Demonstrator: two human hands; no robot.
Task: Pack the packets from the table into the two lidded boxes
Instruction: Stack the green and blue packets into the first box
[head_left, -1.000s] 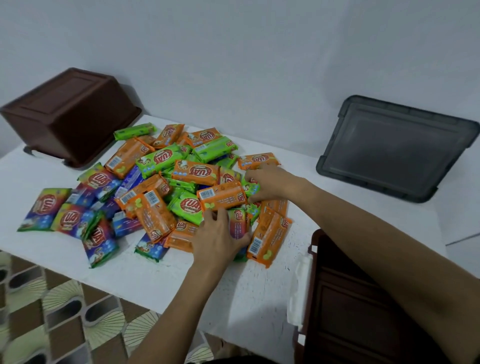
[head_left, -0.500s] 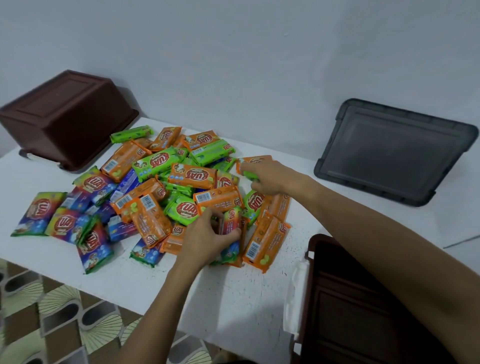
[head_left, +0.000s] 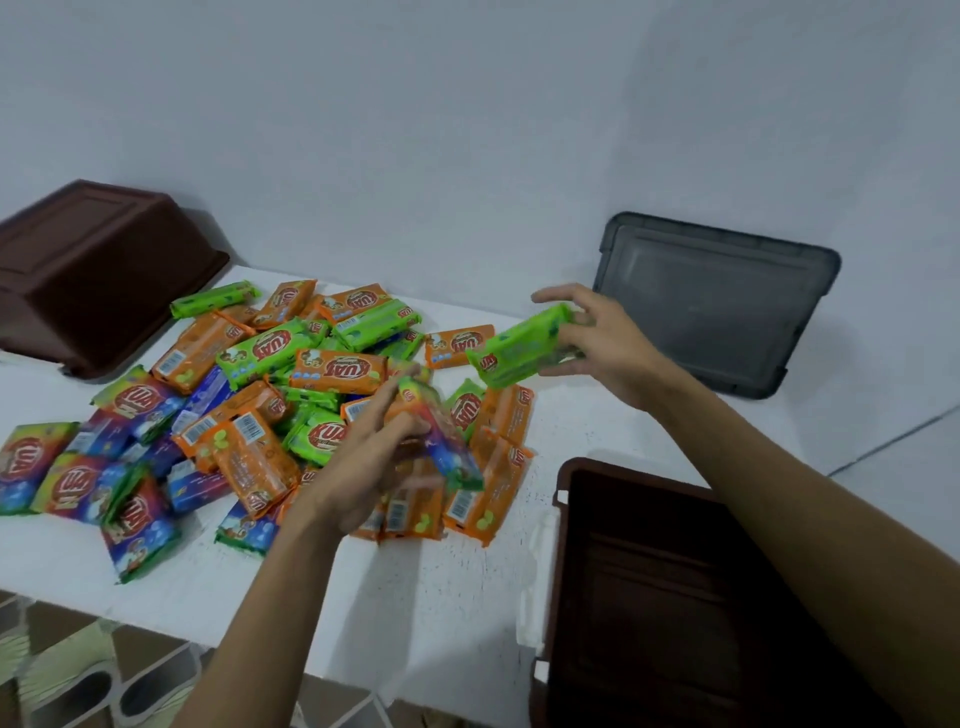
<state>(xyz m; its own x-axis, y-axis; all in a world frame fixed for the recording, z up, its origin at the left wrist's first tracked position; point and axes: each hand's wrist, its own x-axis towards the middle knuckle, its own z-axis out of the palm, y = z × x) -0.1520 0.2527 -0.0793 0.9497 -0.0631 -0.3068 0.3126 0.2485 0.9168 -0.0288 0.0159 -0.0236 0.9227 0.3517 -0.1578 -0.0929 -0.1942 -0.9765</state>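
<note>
A heap of orange, green and multicoloured packets (head_left: 249, 405) covers the left and middle of the white table (head_left: 431, 587). My right hand (head_left: 597, 343) holds a green packet (head_left: 519, 348) lifted above the heap's right side. My left hand (head_left: 363, 467) grips a multicoloured packet (head_left: 441, 441) raised over the heap's front; it is blurred by motion. An open brown box (head_left: 670, 597) stands at the lower right, below my right forearm, with a white latch on its left rim. A second brown box (head_left: 98, 270) lies upside down at the back left.
A dark grey lid (head_left: 717, 301) leans against the white wall at the back right. Patterned floor tiles (head_left: 78, 675) show below the table's front edge at the lower left.
Both hands have risen off the heap. The right hand has lifted a green packet up and to the right. The left hand has picked up a multicoloured packet.
</note>
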